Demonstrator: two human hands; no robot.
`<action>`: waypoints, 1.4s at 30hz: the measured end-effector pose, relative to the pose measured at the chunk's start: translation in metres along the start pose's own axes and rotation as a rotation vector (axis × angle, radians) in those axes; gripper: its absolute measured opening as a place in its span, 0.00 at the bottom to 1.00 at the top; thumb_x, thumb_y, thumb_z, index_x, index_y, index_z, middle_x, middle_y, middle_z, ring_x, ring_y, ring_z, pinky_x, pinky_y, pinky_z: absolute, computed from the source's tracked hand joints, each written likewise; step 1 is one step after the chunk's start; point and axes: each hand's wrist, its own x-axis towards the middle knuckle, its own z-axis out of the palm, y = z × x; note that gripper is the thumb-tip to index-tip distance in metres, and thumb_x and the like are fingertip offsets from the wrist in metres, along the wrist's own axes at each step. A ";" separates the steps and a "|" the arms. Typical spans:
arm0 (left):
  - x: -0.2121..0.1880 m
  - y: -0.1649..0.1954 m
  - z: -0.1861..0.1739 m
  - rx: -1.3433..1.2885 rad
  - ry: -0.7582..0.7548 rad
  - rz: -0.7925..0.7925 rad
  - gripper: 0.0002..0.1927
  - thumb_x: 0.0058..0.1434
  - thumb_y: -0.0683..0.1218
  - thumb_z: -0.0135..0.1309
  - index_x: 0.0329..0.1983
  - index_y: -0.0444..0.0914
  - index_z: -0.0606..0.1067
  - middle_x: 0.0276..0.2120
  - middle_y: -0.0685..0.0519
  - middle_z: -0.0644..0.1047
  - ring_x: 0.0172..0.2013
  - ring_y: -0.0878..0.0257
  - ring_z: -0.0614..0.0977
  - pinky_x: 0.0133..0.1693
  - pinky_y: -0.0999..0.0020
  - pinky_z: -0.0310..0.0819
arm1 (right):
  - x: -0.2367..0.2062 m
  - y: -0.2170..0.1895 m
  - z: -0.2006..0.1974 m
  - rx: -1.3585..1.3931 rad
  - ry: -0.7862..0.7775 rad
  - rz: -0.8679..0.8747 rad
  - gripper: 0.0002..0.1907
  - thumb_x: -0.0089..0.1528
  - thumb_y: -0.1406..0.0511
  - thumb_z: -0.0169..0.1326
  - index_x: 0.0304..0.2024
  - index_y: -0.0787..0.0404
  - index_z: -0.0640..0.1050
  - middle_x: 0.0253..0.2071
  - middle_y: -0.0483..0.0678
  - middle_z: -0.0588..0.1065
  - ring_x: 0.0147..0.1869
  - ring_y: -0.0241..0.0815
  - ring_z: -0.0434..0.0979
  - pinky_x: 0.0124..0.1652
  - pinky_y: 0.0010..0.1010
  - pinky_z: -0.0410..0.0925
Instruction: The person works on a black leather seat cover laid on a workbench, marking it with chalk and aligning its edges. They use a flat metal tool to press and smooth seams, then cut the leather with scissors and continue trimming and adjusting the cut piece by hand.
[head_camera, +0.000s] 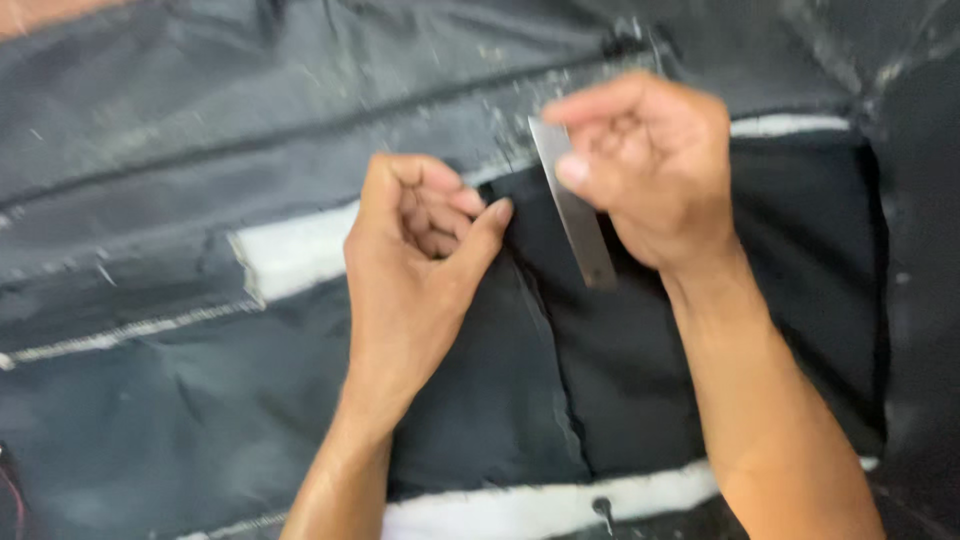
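Lighting: even, moderately bright, diffuse; faint sheen is seen on dark fabric (200, 150) at upper left. Shadows: soft. Sharpness: motion blur throughout, strongest on right hand (650, 170) and blade (575, 210).

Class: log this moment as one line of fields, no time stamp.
left hand: pinching black cloth | right hand: holding metal strip | white bands on cloth | image blurred

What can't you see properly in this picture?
- Metal strip in the right hand: its top end is hidden by the fingers, and it is blurred.
- Left hand: curled fingers hide how it grips the dark cloth.
- Small dark bit on the white stripe: too small to tell.
- Both arms: cut off by the bottom edge.
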 end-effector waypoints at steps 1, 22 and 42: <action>-0.004 0.003 0.002 0.123 0.023 0.052 0.19 0.62 0.39 0.66 0.46 0.37 0.66 0.35 0.57 0.74 0.32 0.73 0.73 0.33 0.77 0.71 | 0.000 0.001 -0.003 0.021 0.027 0.017 0.11 0.59 0.74 0.60 0.45 0.67 0.79 0.34 0.41 0.73 0.37 0.26 0.69 0.40 0.19 0.62; -0.257 0.000 0.082 0.711 0.191 -0.194 0.10 0.58 0.44 0.63 0.40 0.34 0.80 0.31 0.45 0.76 0.31 0.47 0.80 0.32 0.55 0.73 | -0.158 -0.058 0.007 -0.097 -0.028 0.350 0.16 0.59 0.69 0.61 0.50 0.67 0.79 0.35 0.40 0.75 0.32 0.25 0.70 0.31 0.17 0.66; -0.250 -0.010 0.095 0.849 0.224 -0.325 0.09 0.58 0.43 0.61 0.28 0.33 0.76 0.28 0.40 0.76 0.30 0.41 0.79 0.33 0.48 0.72 | -0.275 -0.030 0.008 -0.129 -0.025 0.096 0.16 0.61 0.81 0.58 0.51 0.74 0.78 0.36 0.46 0.75 0.39 0.30 0.74 0.41 0.21 0.68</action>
